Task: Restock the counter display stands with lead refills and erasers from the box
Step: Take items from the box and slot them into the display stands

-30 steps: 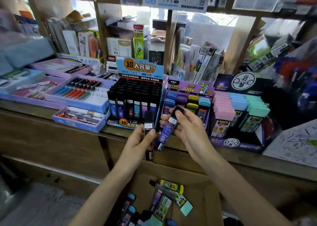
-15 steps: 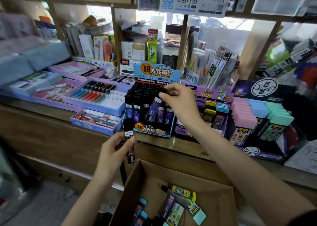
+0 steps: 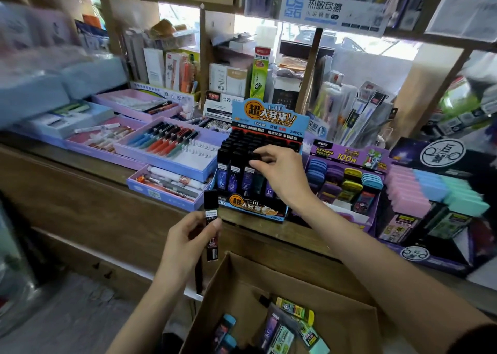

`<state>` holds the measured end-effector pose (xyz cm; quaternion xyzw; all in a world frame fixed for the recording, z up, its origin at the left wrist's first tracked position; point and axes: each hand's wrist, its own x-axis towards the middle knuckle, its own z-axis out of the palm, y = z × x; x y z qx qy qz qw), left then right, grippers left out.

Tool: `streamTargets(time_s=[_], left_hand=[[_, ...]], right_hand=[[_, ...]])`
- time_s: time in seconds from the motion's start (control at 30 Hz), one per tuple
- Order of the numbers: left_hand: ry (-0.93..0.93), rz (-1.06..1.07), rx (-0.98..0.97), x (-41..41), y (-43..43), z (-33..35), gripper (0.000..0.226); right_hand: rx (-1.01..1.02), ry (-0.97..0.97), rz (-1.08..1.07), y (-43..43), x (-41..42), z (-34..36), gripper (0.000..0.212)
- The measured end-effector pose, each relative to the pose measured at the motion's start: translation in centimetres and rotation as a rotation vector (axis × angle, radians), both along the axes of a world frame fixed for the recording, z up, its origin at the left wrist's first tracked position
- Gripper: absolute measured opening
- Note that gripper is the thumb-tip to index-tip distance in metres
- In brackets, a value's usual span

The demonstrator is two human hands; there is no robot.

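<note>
The wooden bench point(image 3: 80, 181) runs across the whole view and carries the blue lead-refill stand point(image 3: 269, 119) at its front edge, its rows packed with upright black-capped cases. Below that stand, in front of the bench face, sits the open cardboard box point(image 3: 242, 286), with loose refill cases and teal-tipped erasers point(image 3: 295, 312) lying in its bottom. Furthest right of the blue stand is a black eraser stand point(image 3: 430, 154) filled with pink, blue and mint blocks. Between the two, touching the blue stand's right side, is a purple eraser stand point(image 3: 347, 156) holding small oval erasers in blue, purple and yellow. To the blue stand's left lie stepped lilac pen trays point(image 3: 166, 165) with blue and red pens. The right hand point(image 3: 279, 170) reaches over the blue stand from the right, its fingertips curled and pinching the black cap of a dark refill case point(image 3: 255, 155) that stands in the front rows of the stand. The left hand point(image 3: 185, 235) hangs below and left of the blue stand, above the box's left corner, fingers and thumb wrapped around a black lead refill point(image 3: 211, 205) held upright, with its white label facing the camera and both ends sticking out of the grip
</note>
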<state>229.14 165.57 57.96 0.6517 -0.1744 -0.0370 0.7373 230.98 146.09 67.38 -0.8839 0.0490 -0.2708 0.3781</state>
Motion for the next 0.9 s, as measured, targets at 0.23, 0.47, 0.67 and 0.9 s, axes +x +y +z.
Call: streamTargets(time_s=[0.23,0.47,0.67,0.9], left_hand=[[-0.005,-0.015,0.021,0.1,-0.6,0.3,0.015],[-0.069,-0.058,0.035,0.0,-1.6,1.5,0.016],[-0.152,-0.147,0.069,0.3,-3.3,3.3,0.008],[-0.412,0.034,0.484,1.4,-4.6,4.0,0.030]], right_hand=[[-0.142,0.094,-0.071,0.4,0.9,-1.0,0.025],[-0.425,0.202,-0.057,0.3,-0.4,-0.2,0.046],[0.302,0.211,0.286,0.5,-4.1,0.8,0.022],[0.292,0.028,0.193,-1.8,-4.7,2.4,0.015]])
